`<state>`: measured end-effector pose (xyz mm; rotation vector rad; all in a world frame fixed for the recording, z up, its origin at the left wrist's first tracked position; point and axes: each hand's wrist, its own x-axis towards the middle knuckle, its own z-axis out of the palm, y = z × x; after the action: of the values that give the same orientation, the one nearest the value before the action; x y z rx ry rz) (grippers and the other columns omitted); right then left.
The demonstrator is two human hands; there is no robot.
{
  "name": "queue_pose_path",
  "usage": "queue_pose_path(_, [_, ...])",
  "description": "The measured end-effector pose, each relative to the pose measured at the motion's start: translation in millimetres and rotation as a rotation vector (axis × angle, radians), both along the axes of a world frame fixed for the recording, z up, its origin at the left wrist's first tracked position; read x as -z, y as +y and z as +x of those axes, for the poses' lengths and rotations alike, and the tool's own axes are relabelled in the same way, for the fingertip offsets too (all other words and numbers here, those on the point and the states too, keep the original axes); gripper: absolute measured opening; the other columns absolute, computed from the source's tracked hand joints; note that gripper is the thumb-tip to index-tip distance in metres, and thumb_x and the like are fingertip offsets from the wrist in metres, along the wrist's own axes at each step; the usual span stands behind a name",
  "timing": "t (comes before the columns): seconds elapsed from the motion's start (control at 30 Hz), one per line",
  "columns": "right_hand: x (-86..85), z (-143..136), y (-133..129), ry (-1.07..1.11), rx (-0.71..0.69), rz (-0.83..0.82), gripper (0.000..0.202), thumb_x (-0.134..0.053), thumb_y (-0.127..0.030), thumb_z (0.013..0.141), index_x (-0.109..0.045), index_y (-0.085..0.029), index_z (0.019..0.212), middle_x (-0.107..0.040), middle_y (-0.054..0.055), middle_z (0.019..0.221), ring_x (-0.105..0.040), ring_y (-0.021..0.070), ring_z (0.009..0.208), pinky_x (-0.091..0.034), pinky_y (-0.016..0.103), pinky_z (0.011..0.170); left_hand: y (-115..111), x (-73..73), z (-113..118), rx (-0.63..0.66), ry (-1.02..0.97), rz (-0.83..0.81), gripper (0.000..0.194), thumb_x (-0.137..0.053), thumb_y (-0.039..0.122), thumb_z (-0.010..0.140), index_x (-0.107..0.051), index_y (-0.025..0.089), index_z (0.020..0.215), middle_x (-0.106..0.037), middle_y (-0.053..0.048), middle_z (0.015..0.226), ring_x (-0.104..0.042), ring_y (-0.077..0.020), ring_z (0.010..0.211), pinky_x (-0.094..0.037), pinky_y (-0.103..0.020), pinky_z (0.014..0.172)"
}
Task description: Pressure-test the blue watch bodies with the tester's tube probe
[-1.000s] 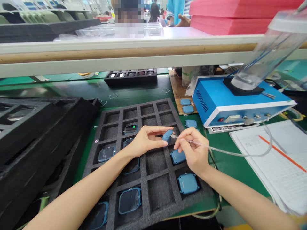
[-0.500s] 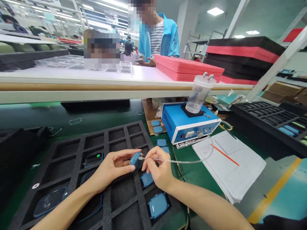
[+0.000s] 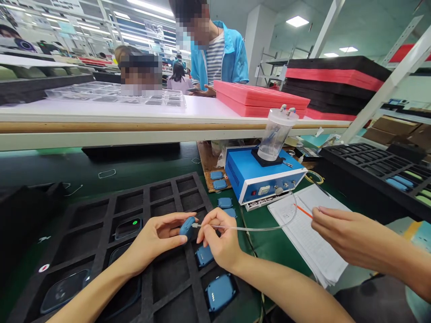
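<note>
My left hand [image 3: 160, 233] pinches a blue watch case [image 3: 187, 228] edge-on between thumb and fingers, above the black foam tray [image 3: 111, 197]. In my right hand [image 3: 218, 235] is a thin clear tube [image 3: 259, 229], gripped close to its pale tip [image 3: 195, 225]. That tip meets the side of the watch case; whether it goes inside cannot be made out. From my fingers the tube curves to the front of a blue box-shaped machine [image 3: 264, 172]. Beneath my right hand, a second blue watch case [image 3: 204, 255] and a third blue case [image 3: 220, 292] lie in tray compartments.
A co-worker's hand [image 3: 343, 231] reaches in from the right, holding an orange stick [image 3: 303, 211] over paper sheets [image 3: 308, 242]. A clear cup [image 3: 278, 134] stands on the machine. Pink foam trays [image 3: 259, 98] rest on the shelf [image 3: 134, 137]. Another black tray [image 3: 377, 179] is at right.
A co-worker's hand has come in from the right and now holds the orange stick that lay on the papers. My hands keep nearly the same pose with the watch case and tube.
</note>
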<state>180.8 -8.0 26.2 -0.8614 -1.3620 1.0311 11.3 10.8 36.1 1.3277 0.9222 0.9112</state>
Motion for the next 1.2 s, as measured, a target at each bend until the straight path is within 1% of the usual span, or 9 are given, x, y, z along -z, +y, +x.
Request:
queue_pose_path(0.23, [-1.1, 0.1, 0.5, 0.015, -0.014, -0.003, 0.004, -0.046, -0.017, 0.071, -0.047, -0.02, 0.068, -0.056, -0.003, 0.048, -0.044, 0.0102, 0.039, -0.037, 0.022, 0.043, 0.4, 2.4, -1.8, 0.021, -0.027, -0.003, 0.039, -0.076, 0.022, 0.064, -0.069, 0.029, 0.101, -0.07, -0.002, 0.1, -0.062, -0.023, 0.097, -0.047, -0.032, 0.089])
queue_pose_path(0.5, [-1.1, 0.4, -0.2, 0.023, -0.02, -0.01, 0.004, -0.047, -0.017, 0.072, -0.047, -0.02, 0.068, -0.057, -0.002, 0.049, -0.044, 0.0103, 0.039, -0.036, 0.022, 0.043, 0.0, 2.4, -0.8, 0.007, -0.024, 0.006, 0.039, -0.077, 0.023, 0.061, -0.069, 0.026, 0.1, -0.071, -0.004, 0.1, -0.063, -0.0247, 0.095, -0.048, -0.034, 0.089])
queue_pose_path(0.67, [1.1, 0.2, 0.8, 0.03, -0.023, -0.007, 0.004, -0.047, -0.016, 0.072, -0.048, -0.019, 0.069, -0.057, -0.003, 0.049, -0.044, 0.0098, 0.039, -0.036, 0.021, 0.044, 0.8, 2.9, -1.8, 0.011, -0.009, 0.008, 0.041, -0.076, 0.023, 0.062, -0.068, 0.023, 0.102, -0.07, -0.005, 0.102, -0.063, -0.0255, 0.096, -0.048, -0.036, 0.09])
queue_pose_path(0.93, [1.3, -0.1, 0.1, 0.039, -0.03, -0.005, 0.005, -0.046, -0.015, 0.072, -0.048, -0.019, 0.069, -0.057, -0.002, 0.049, -0.044, 0.0101, 0.039, -0.036, 0.022, 0.044, 0.9, 3.2, -2.1, 0.035, -0.02, 0.012, 0.04, -0.075, 0.021, 0.064, -0.067, 0.025, 0.103, -0.07, -0.002, 0.101, -0.063, -0.0222, 0.096, -0.048, -0.031, 0.089])
queue_pose_path(1.2, [1.0, 0.8, 2.0, 0.034, -0.027, -0.008, 0.005, -0.046, -0.015, 0.072, -0.048, -0.019, 0.069, -0.057, -0.003, 0.049, -0.044, 0.0099, 0.039, -0.036, 0.022, 0.044, 1.0, 3.8, -2.1, 0.03, -0.026, 0.004, 0.04, -0.075, 0.019, 0.063, -0.068, 0.024, 0.103, -0.071, -0.003, 0.099, -0.064, -0.0228, 0.094, -0.049, -0.032, 0.087])
